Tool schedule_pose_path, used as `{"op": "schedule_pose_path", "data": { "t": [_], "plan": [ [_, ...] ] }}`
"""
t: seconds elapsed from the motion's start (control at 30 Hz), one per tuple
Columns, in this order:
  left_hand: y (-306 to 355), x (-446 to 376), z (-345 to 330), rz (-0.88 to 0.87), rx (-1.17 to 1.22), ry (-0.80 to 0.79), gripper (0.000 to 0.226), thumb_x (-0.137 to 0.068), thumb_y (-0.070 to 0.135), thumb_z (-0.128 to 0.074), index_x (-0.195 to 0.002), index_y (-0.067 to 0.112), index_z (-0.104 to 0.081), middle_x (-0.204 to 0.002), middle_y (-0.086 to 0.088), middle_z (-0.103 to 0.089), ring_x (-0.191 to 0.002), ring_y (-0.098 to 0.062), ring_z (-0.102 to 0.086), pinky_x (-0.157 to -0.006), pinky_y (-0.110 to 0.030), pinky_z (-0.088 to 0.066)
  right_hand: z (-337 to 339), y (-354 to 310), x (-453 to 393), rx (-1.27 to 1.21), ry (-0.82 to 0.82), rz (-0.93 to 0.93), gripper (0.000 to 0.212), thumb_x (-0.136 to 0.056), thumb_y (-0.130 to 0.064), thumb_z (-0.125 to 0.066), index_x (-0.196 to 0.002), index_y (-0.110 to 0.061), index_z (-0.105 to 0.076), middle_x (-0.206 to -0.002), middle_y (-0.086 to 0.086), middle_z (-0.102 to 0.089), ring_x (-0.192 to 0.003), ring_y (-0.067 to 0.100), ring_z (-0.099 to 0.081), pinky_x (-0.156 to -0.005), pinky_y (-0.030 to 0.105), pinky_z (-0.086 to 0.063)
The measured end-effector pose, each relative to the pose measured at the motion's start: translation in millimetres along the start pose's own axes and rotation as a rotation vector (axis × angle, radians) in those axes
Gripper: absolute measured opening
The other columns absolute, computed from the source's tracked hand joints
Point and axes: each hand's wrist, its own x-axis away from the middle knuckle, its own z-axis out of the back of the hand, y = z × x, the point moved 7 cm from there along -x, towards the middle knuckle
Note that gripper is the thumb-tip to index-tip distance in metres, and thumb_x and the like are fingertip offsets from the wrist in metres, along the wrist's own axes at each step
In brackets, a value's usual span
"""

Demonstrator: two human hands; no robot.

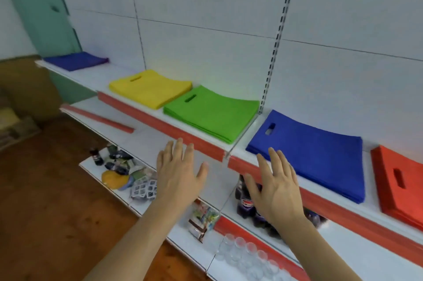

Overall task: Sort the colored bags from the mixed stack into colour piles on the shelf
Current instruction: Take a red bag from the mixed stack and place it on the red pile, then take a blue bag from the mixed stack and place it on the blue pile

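Shelf's [240, 150] blue pile [315, 154] just beyond right fingers [278, 161].

White shelf [233, 150], red-edged; carries purple-blue pile [76, 60]; yellow pile [150, 88]; green pile [210, 113]; blue pile [315, 154]; red pile [400, 180].

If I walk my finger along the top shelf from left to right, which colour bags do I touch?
Far blue pile → yellow pile → green pile → near blue pile → red pile.
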Motion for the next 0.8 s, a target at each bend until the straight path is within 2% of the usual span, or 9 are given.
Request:
{"op": "schedule_pose_path", "data": {
  "t": [0.1, 0.23, 0.47, 0.57, 0.7, 0.8],
  "plan": [
    [-72.8, 2.3, 11.1, 0.084, -0.008, 0.027, 0.074, -0.101, 0.065, -0.037, -0.16, 0.02, -0.038, -0.17, -0.012, -0.027, -0.158, -0.035, -0.018, -0.127, -0.055, -0.018, -22.4, -74.0, -23.0, -0.015, -0.022, 0.099, 0.075, -0.104, -0.065, -0.028, -0.155, -0.014, -0.049, -0.168, 0.018, -0.033, -0.159, 0.037, -0.022, -0.126, 0.056, -0.026],
    [-154.9, -3.7, 19.8, 0.169, -0.015, 0.049, 0.075, -0.102, 0.068, -0.029, -0.162, 0.023, -0.034, -0.172, -0.01, -0.024, -0.16, -0.033, -0.014, -0.128, -0.054, -0.018, -54.0, -155.6, -56.0, -0.058, -0.07, 0.194, 0.077, -0.105, -0.066, -0.028, -0.156, -0.012, -0.047, -0.166, 0.021, -0.035, -0.157, 0.039, -0.026, -0.126, 0.058, -0.027],
    [-291.4, -36.6, 28.5, 0.314, -0.074, 0.112, 0.073, -0.101, 0.068, -0.026, -0.161, 0.027, -0.036, -0.172, -0.006, -0.024, -0.161, -0.03, -0.012, -0.129, -0.052, -0.016, -121.3, -302.3, -134.1, -0.129, -0.132, 0.364, 0.086, -0.102, -0.072, -0.011, -0.163, -0.016, -0.036, -0.172, 0.017, -0.023, -0.161, 0.033, -0.014, -0.129, 0.054, -0.02],
    [-345.7, -60.3, 37.1, 0.369, -0.119, 0.12, 0.074, -0.101, 0.069, -0.025, -0.161, 0.027, -0.036, -0.172, -0.006, -0.025, -0.161, -0.029, -0.012, -0.13, -0.051, -0.014, -141.9, -363.1, -171.6, -0.163, -0.158, 0.409, 0.086, -0.102, -0.071, -0.013, -0.164, -0.015, -0.033, -0.173, 0.017, -0.019, -0.162, 0.033, -0.012, -0.13, 0.053, -0.017],
    [-410.5, -95.9, 53.8, 0.435, -0.192, 0.146, 0.077, -0.1, 0.071, -0.02, -0.161, 0.027, -0.036, -0.172, -0.004, -0.025, -0.161, -0.027, -0.01, -0.13, -0.048, -0.011, -159.1, -438.5, -223.4, -0.226, -0.165, 0.48, 0.086, -0.101, -0.071, -0.014, -0.163, -0.015, -0.037, -0.171, 0.017, -0.026, -0.16, 0.034, -0.019, -0.128, 0.054, -0.023],
    [-457.0, -108.5, 53.1, 0.495, -0.195, 0.141, 0.08, -0.099, 0.072, -0.014, -0.161, 0.027, -0.036, -0.172, -0.004, -0.026, -0.161, -0.028, -0.011, -0.13, -0.049, -0.012, -179.9, -488.3, -251.0, -0.196, -0.21, 0.53, 0.082, -0.101, -0.068, -0.02, -0.164, -0.017, -0.034, -0.172, 0.015, -0.024, -0.161, 0.033, -0.015, -0.129, 0.053, -0.02]
  ]
}}
